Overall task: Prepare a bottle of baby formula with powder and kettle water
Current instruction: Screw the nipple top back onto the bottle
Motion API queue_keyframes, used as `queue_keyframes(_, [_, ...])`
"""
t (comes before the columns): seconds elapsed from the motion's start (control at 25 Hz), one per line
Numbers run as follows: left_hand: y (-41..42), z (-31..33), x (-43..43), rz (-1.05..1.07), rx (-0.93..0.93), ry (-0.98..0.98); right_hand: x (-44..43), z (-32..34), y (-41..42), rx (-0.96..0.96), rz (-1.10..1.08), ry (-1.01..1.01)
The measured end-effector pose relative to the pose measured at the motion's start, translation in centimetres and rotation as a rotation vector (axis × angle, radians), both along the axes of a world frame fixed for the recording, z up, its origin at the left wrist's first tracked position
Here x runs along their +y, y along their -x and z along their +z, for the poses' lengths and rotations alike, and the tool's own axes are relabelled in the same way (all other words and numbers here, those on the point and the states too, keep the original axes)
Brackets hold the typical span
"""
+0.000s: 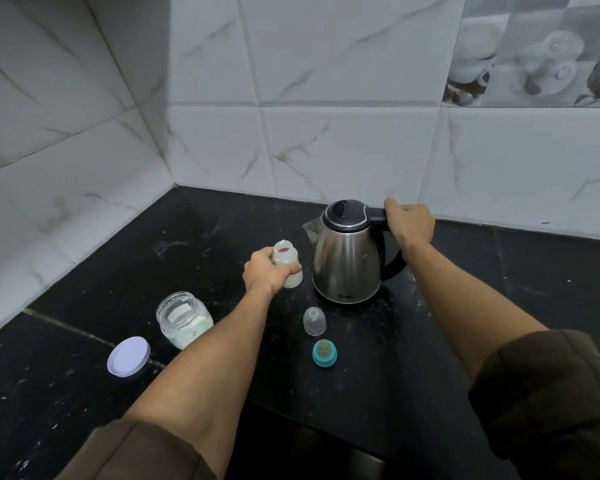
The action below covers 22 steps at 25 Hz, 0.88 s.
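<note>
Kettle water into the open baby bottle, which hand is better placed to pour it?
Right. The right hand grips the kettle by its handle, and the spout points toward the baby bottle. The left hand holds that bottle upright beside the kettle, so it is busy steadying it.

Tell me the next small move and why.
Likely lift the kettle and tip its spout over the baby bottle: the right hand grips its handle, the left hand holds the open bottle beside the spout, and the kettle stands on the counter.
</note>
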<state>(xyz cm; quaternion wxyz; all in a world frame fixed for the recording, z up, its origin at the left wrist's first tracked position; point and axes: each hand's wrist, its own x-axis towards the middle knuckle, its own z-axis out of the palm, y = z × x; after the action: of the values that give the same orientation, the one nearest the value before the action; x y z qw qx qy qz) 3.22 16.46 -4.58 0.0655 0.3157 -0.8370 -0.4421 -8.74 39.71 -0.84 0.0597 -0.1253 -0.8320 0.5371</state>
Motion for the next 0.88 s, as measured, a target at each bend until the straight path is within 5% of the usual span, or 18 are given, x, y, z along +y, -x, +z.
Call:
queue_keyframes(0.12, [-0.6,0.2,0.1,-0.011,-0.002,0.005,-0.4,0.7,-0.6,0.013,-0.007,-0.186])
queue_keyframes(0.24, [-1.5,0.2,-0.2,-0.025,0.014,0.015,-1.8,2.0,-2.3,0.223,-0.092,-0.414])
queue_keyframes(0.44, [-3.7,0.2,-0.9,-0.048,0.020,0.019,-6.3,4.7,-5.5,0.488,0.110,-0.486])
queue_keyframes(0.64, [-6.5,-0.5,-1.7,-0.089,0.016,0.031,-10.0,3.2,-10.5,0.199,0.625,-0.759])
queue_keyframes(0.88, [-8.9,-1.9,-2.1,-0.098,-0.005,0.043,-9.7,-1.7,-14.0,-0.126,0.888,-1.141])
